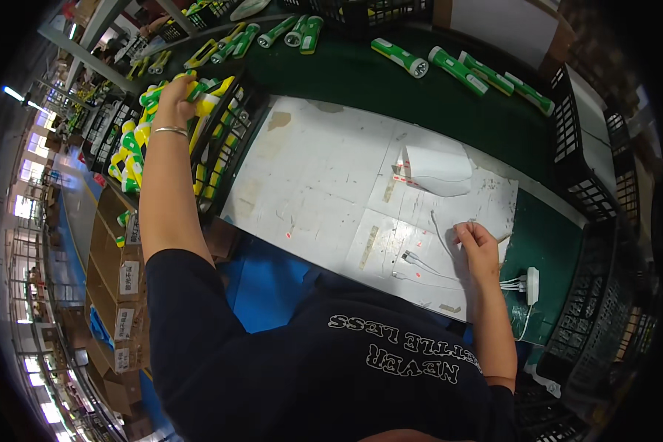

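My left hand [175,101] reaches out to the far left over a black crate [232,140] heaped with green and yellow flashlights [131,151]. Its fingers are closed round one green and yellow flashlight [194,90] on top of the pile. My right hand [480,249] rests above the right part of the white board [309,166], fingers curled in; whatever they may hold is hidden. Beside it lie thin white charging cables [418,261], their plugs pointing left. The cables run under my right wrist to a white multi-port charger [532,286].
A curled white sheet [438,171] stands on the board. Several finished-looking flashlights [457,70] lie along the green belt [339,70] at the back. Black crates [578,147] line the right side. Cardboard boxes [118,295] stand at the lower left.
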Demonstrator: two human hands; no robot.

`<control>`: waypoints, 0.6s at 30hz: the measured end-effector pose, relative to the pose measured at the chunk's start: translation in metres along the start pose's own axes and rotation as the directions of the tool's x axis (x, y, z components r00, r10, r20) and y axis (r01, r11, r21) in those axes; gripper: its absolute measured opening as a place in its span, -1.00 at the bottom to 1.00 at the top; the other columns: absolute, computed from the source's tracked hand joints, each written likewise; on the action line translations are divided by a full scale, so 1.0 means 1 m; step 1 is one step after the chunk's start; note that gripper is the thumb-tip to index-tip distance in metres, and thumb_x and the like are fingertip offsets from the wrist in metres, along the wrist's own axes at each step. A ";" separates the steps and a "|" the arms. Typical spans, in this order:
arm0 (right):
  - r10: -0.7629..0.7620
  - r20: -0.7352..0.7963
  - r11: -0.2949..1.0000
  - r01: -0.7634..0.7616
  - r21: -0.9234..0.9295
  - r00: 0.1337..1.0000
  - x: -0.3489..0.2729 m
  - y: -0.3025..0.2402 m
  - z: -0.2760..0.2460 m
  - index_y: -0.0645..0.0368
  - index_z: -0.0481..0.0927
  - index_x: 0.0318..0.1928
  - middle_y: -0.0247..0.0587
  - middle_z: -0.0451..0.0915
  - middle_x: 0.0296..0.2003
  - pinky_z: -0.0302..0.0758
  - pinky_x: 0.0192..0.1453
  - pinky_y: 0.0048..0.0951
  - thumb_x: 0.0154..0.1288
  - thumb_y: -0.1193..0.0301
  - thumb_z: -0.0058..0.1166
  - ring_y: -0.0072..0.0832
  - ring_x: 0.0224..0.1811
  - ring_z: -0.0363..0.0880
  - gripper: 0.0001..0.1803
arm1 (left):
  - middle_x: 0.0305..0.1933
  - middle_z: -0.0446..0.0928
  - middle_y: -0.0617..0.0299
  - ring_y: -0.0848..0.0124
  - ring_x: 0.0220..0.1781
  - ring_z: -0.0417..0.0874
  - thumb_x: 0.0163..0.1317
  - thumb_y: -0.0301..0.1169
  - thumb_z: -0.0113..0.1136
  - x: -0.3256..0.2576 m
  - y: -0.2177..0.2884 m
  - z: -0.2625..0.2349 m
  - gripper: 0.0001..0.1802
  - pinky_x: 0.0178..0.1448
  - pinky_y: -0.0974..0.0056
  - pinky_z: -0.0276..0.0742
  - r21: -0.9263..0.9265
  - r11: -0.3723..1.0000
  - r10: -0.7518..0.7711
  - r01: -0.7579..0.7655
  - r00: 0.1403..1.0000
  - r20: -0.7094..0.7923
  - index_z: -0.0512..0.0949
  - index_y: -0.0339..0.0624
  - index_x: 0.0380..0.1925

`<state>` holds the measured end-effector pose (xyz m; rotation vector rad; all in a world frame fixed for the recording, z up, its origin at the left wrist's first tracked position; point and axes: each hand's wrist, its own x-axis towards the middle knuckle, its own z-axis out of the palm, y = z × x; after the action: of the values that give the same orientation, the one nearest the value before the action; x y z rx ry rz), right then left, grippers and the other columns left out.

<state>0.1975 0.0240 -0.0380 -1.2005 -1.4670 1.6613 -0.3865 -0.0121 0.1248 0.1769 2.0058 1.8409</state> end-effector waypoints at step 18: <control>-0.131 -0.068 0.990 0.134 0.046 0.989 -0.010 0.008 0.007 0.27 0.56 -0.28 -0.46 0.53 -0.49 0.23 -0.50 -0.77 0.19 0.50 0.12 -0.84 -0.56 0.28 -0.89 | 0.37 0.07 0.17 0.16 0.34 0.16 0.13 -0.48 -0.05 -0.092 -0.152 0.353 -0.41 0.21 -0.11 0.24 0.446 -0.294 0.476 -0.846 0.274 0.835 0.22 0.13 0.23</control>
<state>0.1960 0.0107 -0.0434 -1.0943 -1.4251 1.5473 -0.1423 0.2628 -0.0195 2.4136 2.5273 0.2980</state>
